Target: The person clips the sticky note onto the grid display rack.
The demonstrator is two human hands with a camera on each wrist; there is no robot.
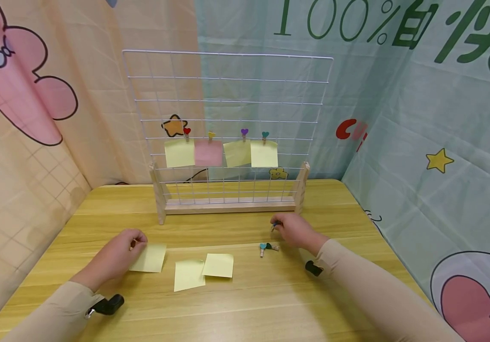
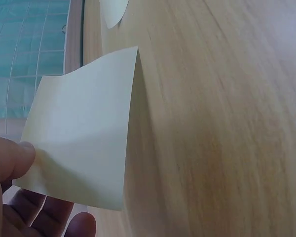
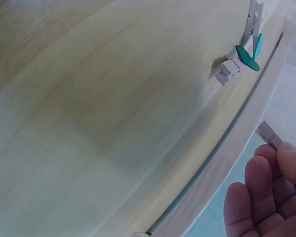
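Observation:
My left hand (image 1: 120, 251) pinches a pale yellow sticky note (image 2: 84, 128) by one edge, with the thumb on its face, lifted off the wood in the left wrist view. Two more yellow notes lie to its right, a left one (image 1: 189, 275) and a right one (image 1: 218, 265) overlapping its edge. Over the table's right side, my right hand (image 1: 298, 232) pinches a small wooden clothespin (image 3: 270, 134) between thumb and fingers; its far end is hidden by them. Below that hand lie two clothespins with teal (image 1: 263, 250) and dark green (image 1: 273, 247) heart heads.
A white wire grid (image 1: 227, 101) stands upright in a wooden base (image 1: 229, 208) at the back. Three yellow notes and one pink note (image 1: 208, 154) hang on it from heart clothespins. Printed curtains (image 1: 398, 142) enclose the wooden table (image 1: 245, 313).

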